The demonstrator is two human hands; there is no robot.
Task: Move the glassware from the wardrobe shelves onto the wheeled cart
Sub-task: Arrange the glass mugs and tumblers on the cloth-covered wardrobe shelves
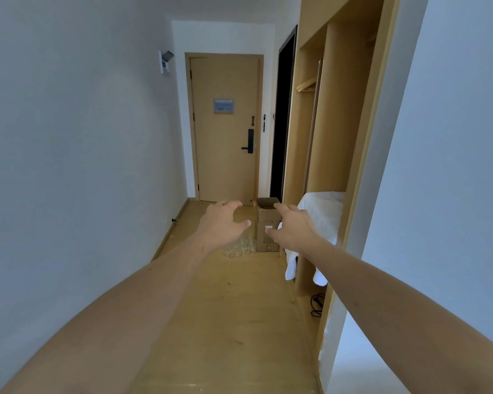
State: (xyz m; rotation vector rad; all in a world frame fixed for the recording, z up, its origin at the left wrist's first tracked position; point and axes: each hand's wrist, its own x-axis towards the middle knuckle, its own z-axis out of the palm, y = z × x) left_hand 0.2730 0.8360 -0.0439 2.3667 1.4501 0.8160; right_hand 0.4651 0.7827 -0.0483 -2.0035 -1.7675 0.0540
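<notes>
Both arms out fwd in hallway, nothing held.
Left hand (221, 220) & right hand (292, 226) spread, fingers loosely curved; glassware (239, 245) on floor beside cardboard box (266, 226), wardrobe (339, 109) at right.

One head-worn camera looks forward and slightly down the corridor toward the door (225, 126) at twelve o'clock (wardrobe (339, 109) at two o'clock), distant.

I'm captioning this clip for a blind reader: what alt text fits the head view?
Two bare arms reach down a narrow hallway, left hand and right hand open and empty. Ahead, clear glassware sits on the wooden floor beside a brown cardboard box, before a tan wooden door.
</notes>
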